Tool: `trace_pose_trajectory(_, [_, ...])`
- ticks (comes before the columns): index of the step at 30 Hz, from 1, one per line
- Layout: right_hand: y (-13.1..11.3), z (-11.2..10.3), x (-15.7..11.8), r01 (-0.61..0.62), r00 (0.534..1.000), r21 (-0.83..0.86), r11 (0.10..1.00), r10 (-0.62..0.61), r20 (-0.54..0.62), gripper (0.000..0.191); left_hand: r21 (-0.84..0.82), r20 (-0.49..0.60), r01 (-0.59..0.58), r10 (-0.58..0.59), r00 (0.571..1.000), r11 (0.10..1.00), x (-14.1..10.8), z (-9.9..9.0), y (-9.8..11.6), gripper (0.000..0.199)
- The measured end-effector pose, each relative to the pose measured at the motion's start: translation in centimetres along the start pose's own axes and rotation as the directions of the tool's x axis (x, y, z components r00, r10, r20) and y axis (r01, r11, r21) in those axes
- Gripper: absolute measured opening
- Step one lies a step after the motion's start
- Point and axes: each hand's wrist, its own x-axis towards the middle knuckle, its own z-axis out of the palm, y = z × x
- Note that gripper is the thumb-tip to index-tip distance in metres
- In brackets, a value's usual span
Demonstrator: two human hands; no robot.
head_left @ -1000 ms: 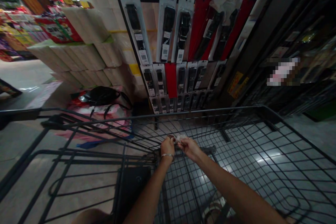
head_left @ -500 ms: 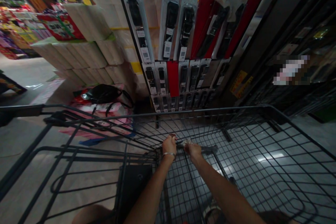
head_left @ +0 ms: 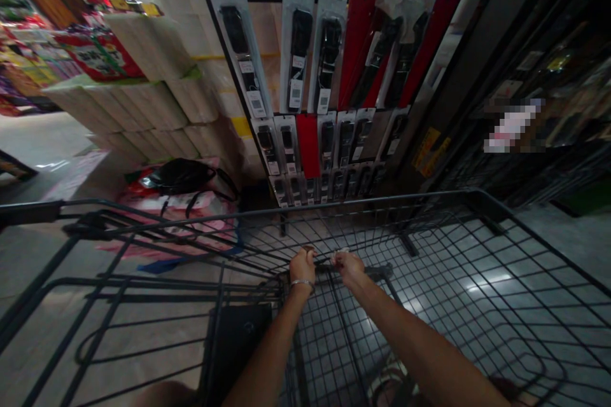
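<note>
Both arms reach out over the black wire shopping cart point(head_left: 353, 331). My left hand point(head_left: 302, 267), with a thin bracelet at the wrist, is closed, thumb side up. What it holds, if anything, is too small and dark to name. A short gap to its right, my right hand point(head_left: 349, 265) has its fingers pinched together. A small pale bit shows at those fingertips, too blurred to identify. Behind both hands runs a dark bar of the cart point(head_left: 377, 270); I cannot tell whether either hand touches it.
Packaged black straps or belts point(head_left: 300, 57) hang in rows on a rack ahead. Wrapped paper bundles point(head_left: 143, 102) are stacked to its left. A black bag point(head_left: 179, 175) lies on pink packages point(head_left: 205, 206) beyond the cart. A dark goods rack point(head_left: 563, 102) stands at right.
My view has shifted slightly, so the rack and cart sit further left. The hands stay near the same place in the cart, with a slightly wider gap between them.
</note>
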Motion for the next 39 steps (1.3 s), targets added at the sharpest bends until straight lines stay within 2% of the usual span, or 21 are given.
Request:
trace_pose_trajectory(5, [-2.9,0.0,-0.9,-0.142,0.99,0.058,0.988,0.14,0.027,0.028,-0.031,-0.035,0.0,-0.001,0.999,1.0,0.2,0.0,0.3,0.024])
trace_pose_trajectory(7, [-4.1,-0.1,-1.3,-0.187,0.98,0.062,0.98,0.181,0.083,0.023,-0.048,-0.066,0.005,-0.008,0.998,0.999,0.1,0.1,0.5,0.022])
trace_pose_trajectory(10, [-6.0,-0.9,-1.6,-0.295,0.934,0.021,0.955,0.283,0.217,0.019,-0.079,-0.118,0.013,-0.022,0.993,0.997,-0.6,0.6,0.7,0.019])
trace_pose_trajectory(12, [-6.9,-1.9,-1.5,-0.331,0.91,-0.003,0.944,0.32,0.265,0.018,-0.143,-0.205,0.007,-0.036,0.978,0.99,-1.5,1.3,0.9,0.023])
trace_pose_trajectory(14, [-7.5,-3.0,-1.3,-0.319,0.916,-0.004,0.948,0.309,0.257,0.017,-0.291,-0.415,-0.045,-0.084,0.906,0.956,-2.8,2.4,1.3,0.042])
trace_pose_trajectory(16, [-7.6,-4.0,-0.9,-0.295,0.927,0.001,0.955,0.286,0.243,0.017,-0.341,-0.517,-0.07,-0.125,0.847,0.938,-4.2,3.5,1.9,0.052])
trace_pose_trajectory(17, [-7.5,-4.4,-0.7,-0.281,0.934,0.005,0.96,0.272,0.233,0.017,-0.347,-0.531,-0.075,-0.13,0.837,0.935,-4.8,4.0,2.3,0.054])
trace_pose_trajectory(19, [-7.1,-5.0,-0.3,-0.245,0.952,0.018,0.969,0.237,0.195,0.019,-0.364,-0.513,-0.083,-0.125,0.849,0.928,-5.6,4.9,3.0,0.054])
trace_pose_trajectory(21, [-6.5,-5.2,0.0,-0.194,0.973,0.033,0.98,0.188,0.135,0.021,-0.395,-0.463,-0.084,-0.119,0.878,0.915,-5.8,5.6,3.7,0.053])
trace_pose_trajectory(24, [-5.6,-5.1,0.5,-0.111,0.994,0.045,0.993,0.11,0.028,0.023,-0.448,-0.373,-0.012,-0.175,0.911,0.894,-5.0,6.3,4.3,0.051])
trace_pose_trajectory(27, [-4.8,-5.2,1.1,-0.077,0.995,0.046,0.996,0.08,-0.057,0.024,-0.495,-0.302,0.061,-0.238,0.923,0.867,-3.8,6.6,4.1,0.049])
trace_pose_trajectory(31, [-4.2,-6.6,2.0,-0.052,0.978,0.045,0.998,0.06,-0.2,0.027,-0.497,-0.296,-0.005,-0.164,0.941,0.868,-3.1,6.7,3.4,0.048])
trace_pose_trajectory(34, [-4.4,-7.9,2.6,-0.028,0.944,0.044,0.999,0.041,-0.328,0.028,-0.467,-0.3,-0.077,-0.076,0.951,0.881,-3.1,6.7,3.4,0.047])
trace_pose_trajectory(37, [-4.9,-8.5,3.0,-0.01,0.912,0.047,0.999,0.029,-0.408,0.029,-0.454,-0.292,-0.084,-0.058,0.955,0.887,-2.4,6.5,4.0,0.029])
trace_pose_trajectory(39, [-5.4,-8.2,3.2,-0.002,0.914,0.056,0.998,0.024,-0.404,0.028,-0.438,-0.257,-0.061,-0.06,0.964,0.897,-1.6,6.2,4.4,0.012])
